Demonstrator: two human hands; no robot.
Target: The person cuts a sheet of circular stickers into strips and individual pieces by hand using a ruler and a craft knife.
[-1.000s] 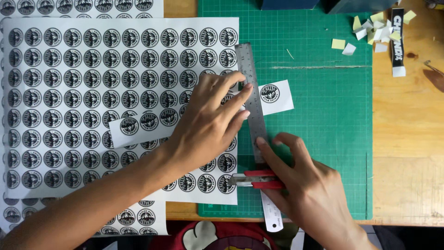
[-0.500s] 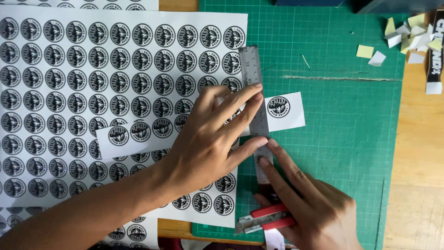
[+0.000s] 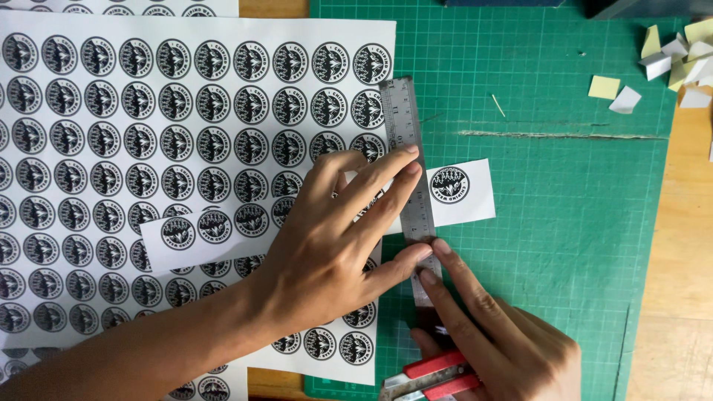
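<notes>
The left hand (image 3: pixel 334 245) lies flat on one narrow strip of stickers (image 3: pixel 223 226), fingers spread and pressing down — two fingertips rest on the steel ruler (image 3: pixel 407 148), the thumb reaches toward its lower part. The strip lies across a large sheet of round black-and-white stickers (image 3: pixel 148 111); three stickers show on the strip left of the hand, and one more (image 3: pixel 450 185) shows on its end past the ruler, over the green cutting mat (image 3: pixel 564 223). The single ruler stands nearly upright in the view, crossing the strip, its lower end hidden under the hands.

The right hand (image 3: pixel 497 338) has two fingers stretched out onto the ruler just below the strip, touching the left thumb, while the rest of it is closed around one red utility knife (image 3: pixel 431 375) at the bottom edge.

A second sticker sheet peeks out beneath the first at the top and bottom left. On the mat's upper right lie two loose paper scraps (image 3: pixel 615 93), with a small heap of more scraps (image 3: pixel 683 56) on the wooden worktop (image 3: pixel 687 223).
</notes>
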